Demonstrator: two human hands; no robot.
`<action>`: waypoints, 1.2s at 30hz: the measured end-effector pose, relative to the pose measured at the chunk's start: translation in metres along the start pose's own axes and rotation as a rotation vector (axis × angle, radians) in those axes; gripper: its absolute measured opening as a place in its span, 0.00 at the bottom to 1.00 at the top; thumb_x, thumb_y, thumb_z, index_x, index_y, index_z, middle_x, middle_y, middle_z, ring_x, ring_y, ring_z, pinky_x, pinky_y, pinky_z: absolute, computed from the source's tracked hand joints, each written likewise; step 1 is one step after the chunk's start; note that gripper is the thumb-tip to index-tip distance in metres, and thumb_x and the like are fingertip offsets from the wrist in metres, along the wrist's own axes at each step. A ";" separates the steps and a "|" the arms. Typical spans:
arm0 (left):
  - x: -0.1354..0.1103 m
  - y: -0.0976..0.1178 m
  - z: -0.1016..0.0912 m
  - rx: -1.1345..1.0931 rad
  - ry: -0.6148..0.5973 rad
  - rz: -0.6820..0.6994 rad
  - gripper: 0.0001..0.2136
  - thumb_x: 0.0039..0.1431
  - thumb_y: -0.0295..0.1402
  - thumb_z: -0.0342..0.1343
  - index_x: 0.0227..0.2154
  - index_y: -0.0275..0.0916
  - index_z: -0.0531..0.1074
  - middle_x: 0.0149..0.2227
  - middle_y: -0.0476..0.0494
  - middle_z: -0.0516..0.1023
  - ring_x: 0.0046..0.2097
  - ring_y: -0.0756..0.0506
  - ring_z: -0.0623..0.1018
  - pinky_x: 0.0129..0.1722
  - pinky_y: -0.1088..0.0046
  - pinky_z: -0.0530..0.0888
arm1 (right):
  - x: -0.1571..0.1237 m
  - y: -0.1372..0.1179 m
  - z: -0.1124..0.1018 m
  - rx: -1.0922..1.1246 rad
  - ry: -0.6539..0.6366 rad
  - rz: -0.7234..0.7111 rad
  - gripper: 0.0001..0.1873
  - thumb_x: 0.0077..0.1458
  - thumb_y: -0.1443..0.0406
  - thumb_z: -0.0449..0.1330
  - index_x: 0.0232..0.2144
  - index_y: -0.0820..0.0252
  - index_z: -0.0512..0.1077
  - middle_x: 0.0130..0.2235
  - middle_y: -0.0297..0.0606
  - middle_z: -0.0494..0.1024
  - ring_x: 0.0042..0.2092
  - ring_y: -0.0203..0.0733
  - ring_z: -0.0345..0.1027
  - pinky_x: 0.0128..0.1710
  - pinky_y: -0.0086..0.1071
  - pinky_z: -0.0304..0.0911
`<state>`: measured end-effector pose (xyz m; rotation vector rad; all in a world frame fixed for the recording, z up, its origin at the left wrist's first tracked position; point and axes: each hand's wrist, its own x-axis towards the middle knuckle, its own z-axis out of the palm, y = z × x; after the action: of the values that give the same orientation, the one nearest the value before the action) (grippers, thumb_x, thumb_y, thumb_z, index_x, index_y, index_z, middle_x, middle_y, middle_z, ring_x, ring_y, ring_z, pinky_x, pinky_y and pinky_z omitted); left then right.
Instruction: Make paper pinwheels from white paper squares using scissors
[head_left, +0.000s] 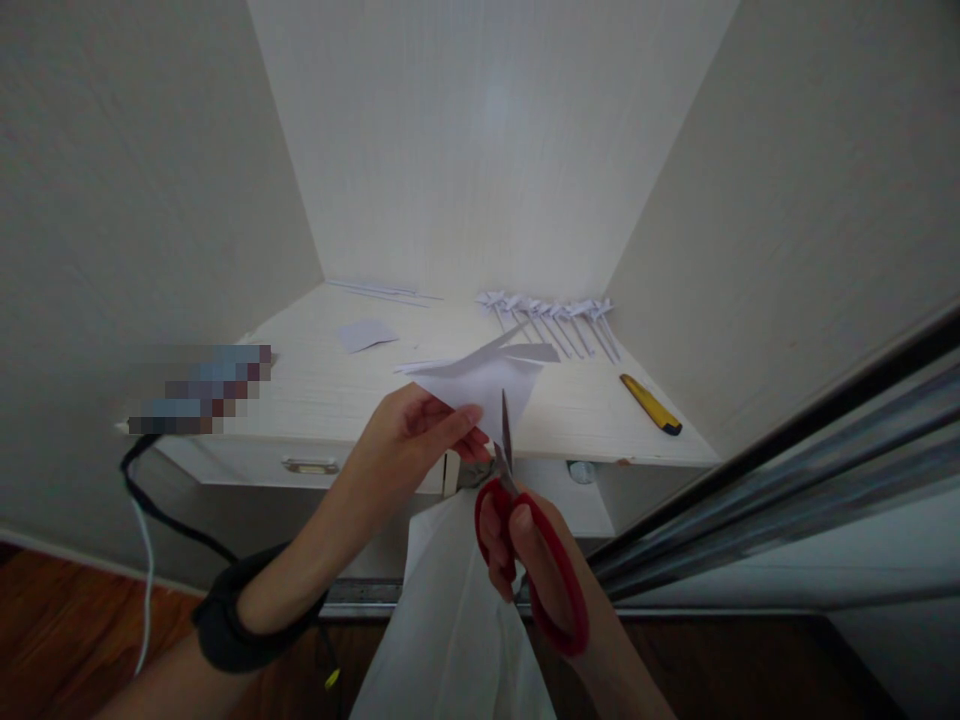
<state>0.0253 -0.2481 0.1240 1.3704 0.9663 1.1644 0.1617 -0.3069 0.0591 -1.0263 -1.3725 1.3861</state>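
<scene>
My left hand [424, 435] pinches a white sheet of paper [480, 388] by its lower edge, above the front of the white desk. Slits divide the sheet, and its far flaps spread apart. Through the handles of red scissors [568, 600] go the fingers of my right hand [525, 545]. The scissor blades are parted and point away from me, at the paper's near right edge; whether both sides of the sheet lie between them I cannot tell. Several folded paper pinwheels [544, 305] on thin paper sticks lie in a row behind the sheet.
A yellow box cutter [651, 405] lies at the desk's right. A small paper piece [367, 334] and thin paper sticks [382, 291] are at the back left. A blurred-out object [202, 390] sits on the left, by a black cable [176, 525]. Walls enclose the desk [315, 400].
</scene>
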 end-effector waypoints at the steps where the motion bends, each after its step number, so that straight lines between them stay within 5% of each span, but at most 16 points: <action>1: 0.000 0.000 0.000 0.001 -0.002 0.002 0.07 0.52 0.26 0.57 0.20 0.37 0.72 0.18 0.51 0.76 0.23 0.49 0.77 0.26 0.77 0.73 | 0.000 0.001 -0.001 0.012 0.008 0.022 0.34 0.45 0.32 0.46 0.25 0.57 0.58 0.18 0.25 0.55 0.16 0.28 0.49 0.14 0.24 0.44; 18: 0.001 0.006 0.000 0.049 -0.042 0.003 0.09 0.51 0.28 0.58 0.17 0.36 0.73 0.18 0.48 0.77 0.22 0.49 0.76 0.26 0.76 0.73 | -0.003 0.016 0.002 0.149 0.064 0.043 0.27 0.50 0.41 0.55 0.24 0.58 0.58 0.17 0.22 0.54 0.14 0.23 0.43 0.11 0.19 0.42; 36: 0.003 -0.016 -0.005 -0.007 -0.236 -0.069 0.09 0.47 0.32 0.61 0.15 0.38 0.73 0.17 0.47 0.75 0.21 0.47 0.73 0.24 0.72 0.70 | 0.012 0.009 0.000 0.113 0.048 -0.080 0.31 0.51 0.37 0.49 0.30 0.59 0.64 0.21 0.25 0.56 0.16 0.26 0.45 0.13 0.24 0.44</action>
<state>0.0220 -0.2422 0.1089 1.4217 0.8319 0.9298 0.1585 -0.2952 0.0508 -0.9149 -1.2722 1.3556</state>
